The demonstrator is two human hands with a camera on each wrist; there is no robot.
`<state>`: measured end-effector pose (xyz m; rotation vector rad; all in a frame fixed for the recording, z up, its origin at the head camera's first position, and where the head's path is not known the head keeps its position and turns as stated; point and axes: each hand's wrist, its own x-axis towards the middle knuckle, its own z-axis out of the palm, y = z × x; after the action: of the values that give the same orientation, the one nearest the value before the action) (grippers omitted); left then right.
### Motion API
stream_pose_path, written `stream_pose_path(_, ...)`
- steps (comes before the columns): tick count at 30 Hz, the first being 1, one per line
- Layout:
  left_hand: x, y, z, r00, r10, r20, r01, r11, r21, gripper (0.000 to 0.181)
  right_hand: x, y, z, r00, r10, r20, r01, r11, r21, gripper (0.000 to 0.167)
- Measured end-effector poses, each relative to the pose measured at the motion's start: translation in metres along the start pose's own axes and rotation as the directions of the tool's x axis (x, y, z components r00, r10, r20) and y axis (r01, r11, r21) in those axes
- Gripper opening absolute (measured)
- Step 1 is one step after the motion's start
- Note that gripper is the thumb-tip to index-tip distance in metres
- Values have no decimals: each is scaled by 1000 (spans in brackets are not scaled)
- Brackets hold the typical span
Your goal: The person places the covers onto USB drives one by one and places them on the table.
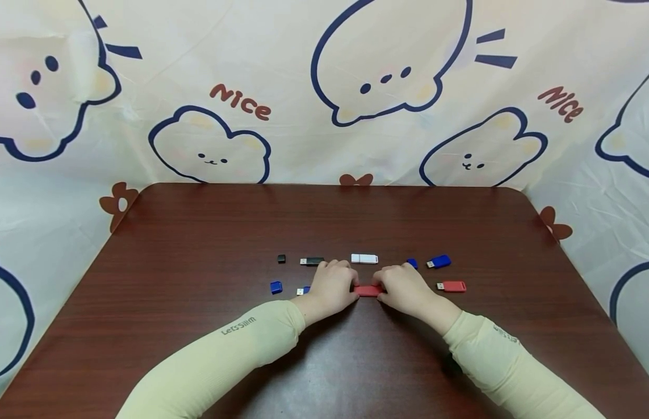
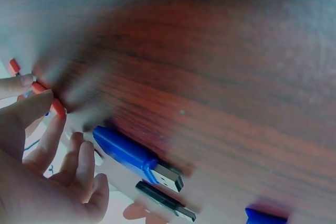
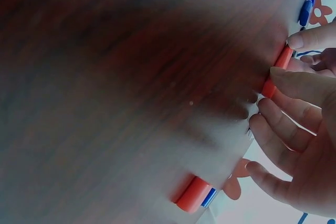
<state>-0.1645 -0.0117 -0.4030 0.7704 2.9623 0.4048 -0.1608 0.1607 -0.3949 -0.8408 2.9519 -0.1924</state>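
A red USB stick (image 1: 368, 290) lies lengthwise between the two hands, low over the table near its middle. My left hand (image 1: 332, 286) pinches its left end with thumb and fingertips. On the right end, my right hand (image 1: 405, 289) has its thumb and fingertips closed on the same stick. In the left wrist view, the red stick (image 2: 56, 106) shows partly behind the thumb. The right wrist view has the red stick (image 3: 269, 87) partly covered by the fingers, so its joint cannot be made out. A blue USB stick (image 1: 303, 290) is half hidden behind the left hand.
Behind the hands lie a black cap (image 1: 281, 258), black USB stick (image 1: 311, 261), white USB stick (image 1: 364, 258), blue cap (image 1: 412, 263) and blue USB stick (image 1: 439, 261). Another blue cap (image 1: 276, 287) is at left, another red USB stick (image 1: 451, 286) at right. Printed cloth (image 1: 303, 145) surrounds the table.
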Motion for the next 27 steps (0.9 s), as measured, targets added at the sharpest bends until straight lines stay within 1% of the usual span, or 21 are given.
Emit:
stream_pose_path(14,-1,0,0,1000,-1,6,1,1000,-11,14,0,0,-1,1000,6,3,-6,1000,9,13)
stream_pose_path(21,1,1,-3,1000,-12,12,12,999,-37,15,-4,6,-7,999,-1,-34,1,1000,5,9)
stream_pose_path(24,4,5,-5,1000,-11,2,11,998,-57,15,-6,12,-14,999,32,-37,-31,999,17,8)
stream_pose_path(27,11,11,-7,1000,-7,-1,6,998,-66,16,-8,22,-20,996,75,-47,-73,997,29,12)
